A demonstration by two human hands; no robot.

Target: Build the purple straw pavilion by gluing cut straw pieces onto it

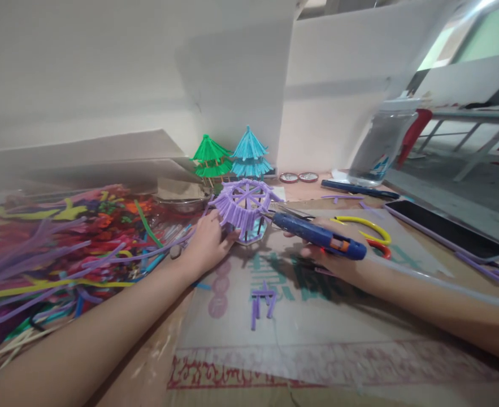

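My left hand (pixel 209 240) grips the near left side of a small pavilion model (pixel 244 204), whose roof is made of purple pipe cleaner pieces and whose wheel-like top frame is open. Dark posts join the roof to a light base. In my right hand (pixel 325 249) is a blue hot glue gun (pixel 319 230), its nozzle pointing left at the roof's right edge. A glue stick trails back from it along my forearm. Several short purple pipe cleaner pieces (pixel 264 299) lie on the printed sheet in front of the model.
Green (pixel 210 155) and blue (pixel 250 151) pagoda models stand at the back. A heap of coloured pipe cleaners (pixel 54 254) covers the left side. Yellow-and-orange-handled scissors (pixel 370 229), a phone (pixel 448 229), a dark blue pen-like object (pixel 359 189) and a clear bottle (pixel 378 144) are on the right.
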